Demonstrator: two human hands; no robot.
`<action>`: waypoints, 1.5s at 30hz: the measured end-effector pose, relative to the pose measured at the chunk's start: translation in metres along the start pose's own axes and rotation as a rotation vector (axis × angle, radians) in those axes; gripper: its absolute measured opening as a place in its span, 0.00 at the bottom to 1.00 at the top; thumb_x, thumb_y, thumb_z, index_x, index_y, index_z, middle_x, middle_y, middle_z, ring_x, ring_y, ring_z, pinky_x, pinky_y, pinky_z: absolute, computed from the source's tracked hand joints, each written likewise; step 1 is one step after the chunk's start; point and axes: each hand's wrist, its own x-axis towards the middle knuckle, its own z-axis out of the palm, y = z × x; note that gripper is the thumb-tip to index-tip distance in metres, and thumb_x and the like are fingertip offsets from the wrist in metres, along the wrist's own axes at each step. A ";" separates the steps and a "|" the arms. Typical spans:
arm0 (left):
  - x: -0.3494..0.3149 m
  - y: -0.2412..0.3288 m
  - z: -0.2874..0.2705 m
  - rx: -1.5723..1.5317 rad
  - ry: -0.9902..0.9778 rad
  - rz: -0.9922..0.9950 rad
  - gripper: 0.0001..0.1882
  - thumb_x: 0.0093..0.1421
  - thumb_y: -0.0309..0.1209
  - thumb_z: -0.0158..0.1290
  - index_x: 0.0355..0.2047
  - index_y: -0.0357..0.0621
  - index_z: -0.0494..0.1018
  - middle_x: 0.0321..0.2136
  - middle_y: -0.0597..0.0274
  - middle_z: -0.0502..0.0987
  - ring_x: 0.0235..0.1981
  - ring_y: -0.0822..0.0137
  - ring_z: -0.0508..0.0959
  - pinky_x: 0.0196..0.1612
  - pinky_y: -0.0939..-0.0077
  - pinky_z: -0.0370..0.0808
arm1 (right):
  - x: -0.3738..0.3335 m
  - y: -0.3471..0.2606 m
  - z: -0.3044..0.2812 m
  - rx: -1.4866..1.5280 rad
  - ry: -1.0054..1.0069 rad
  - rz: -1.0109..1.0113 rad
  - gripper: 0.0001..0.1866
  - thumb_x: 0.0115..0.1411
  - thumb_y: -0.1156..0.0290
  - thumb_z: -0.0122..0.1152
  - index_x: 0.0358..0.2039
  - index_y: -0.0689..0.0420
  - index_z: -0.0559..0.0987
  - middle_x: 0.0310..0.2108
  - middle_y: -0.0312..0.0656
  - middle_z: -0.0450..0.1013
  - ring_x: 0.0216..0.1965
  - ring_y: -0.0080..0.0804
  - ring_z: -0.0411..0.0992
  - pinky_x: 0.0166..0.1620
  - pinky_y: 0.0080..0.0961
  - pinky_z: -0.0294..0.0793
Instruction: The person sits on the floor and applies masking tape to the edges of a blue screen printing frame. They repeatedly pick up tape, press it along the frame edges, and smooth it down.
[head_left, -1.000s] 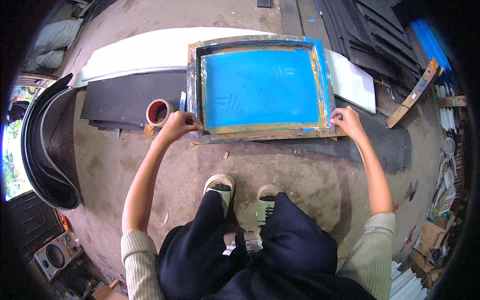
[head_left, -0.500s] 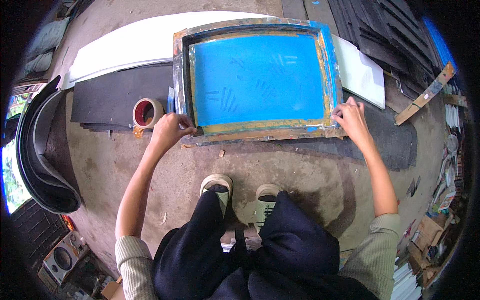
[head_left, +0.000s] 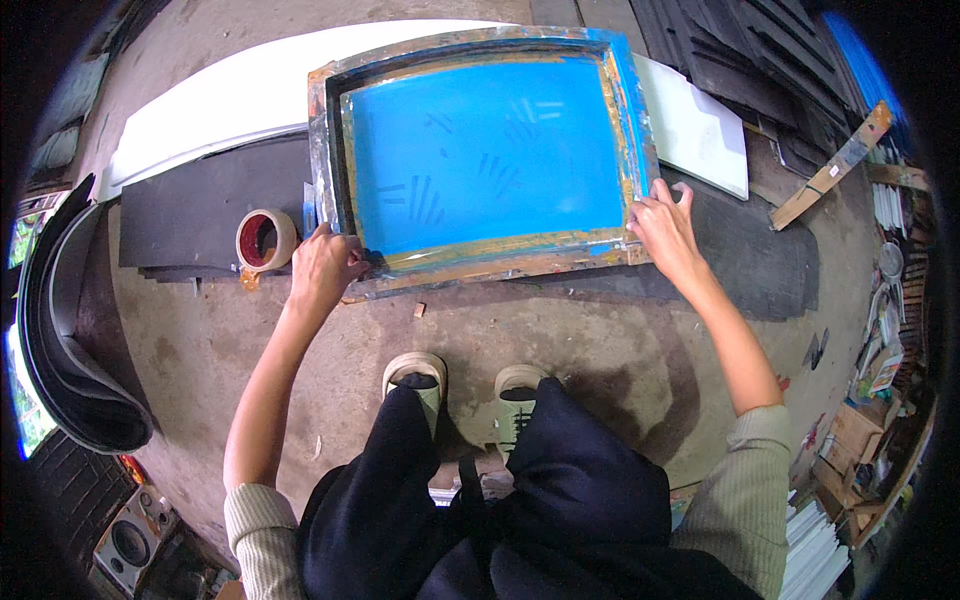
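Observation:
A screen-printing frame (head_left: 480, 269) with worn, paint-stained wooden sides lies in front of me. Its blue screen (head_left: 480, 160) carries several dark and pale stroke marks, and brownish tape runs along the inner edges. At the near left corner, my left hand (head_left: 322, 268) is closed on the frame, its fingertips over the inner edge. My right hand (head_left: 664, 232) grips the near right corner with curled fingers. Just left of my left hand sits a roll of tape (head_left: 285, 240), pale outside with a red core.
Under the frame lie dark sheets (head_left: 215, 205) and a long white board (head_left: 230, 85). A wooden strip (head_left: 835, 165) leans at the right, near stacked black sheets (head_left: 730, 50). Rolled dark sheets (head_left: 75, 370) stand at the left, above a speaker (head_left: 130, 540).
The whole view has shifted, so the frame and tape roll appear farther left. My fingers have curled more closely onto the frame's two near corners.

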 end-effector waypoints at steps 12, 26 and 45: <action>0.004 -0.001 0.007 0.068 -0.062 0.001 0.09 0.40 0.32 0.62 0.24 0.48 0.78 0.22 0.60 0.76 0.32 0.62 0.75 0.33 0.66 0.74 | 0.005 -0.002 0.003 -0.022 -0.080 0.025 0.05 0.44 0.69 0.64 0.21 0.55 0.78 0.24 0.37 0.73 0.43 0.33 0.63 0.50 0.53 0.53; 0.005 0.006 0.007 0.112 -0.078 -0.023 0.08 0.40 0.35 0.62 0.22 0.50 0.77 0.23 0.58 0.75 0.34 0.61 0.75 0.35 0.66 0.74 | 0.012 -0.010 0.006 -0.054 -0.064 0.030 0.03 0.39 0.73 0.62 0.18 0.58 0.80 0.22 0.46 0.74 0.46 0.39 0.63 0.49 0.56 0.54; 0.010 0.012 0.024 0.236 -0.027 -0.003 0.01 0.43 0.26 0.56 0.19 0.44 0.76 0.23 0.56 0.76 0.37 0.60 0.74 0.37 0.68 0.70 | 0.013 -0.011 0.005 -0.075 -0.063 0.021 0.04 0.41 0.73 0.63 0.19 0.59 0.79 0.20 0.46 0.73 0.44 0.39 0.63 0.48 0.55 0.54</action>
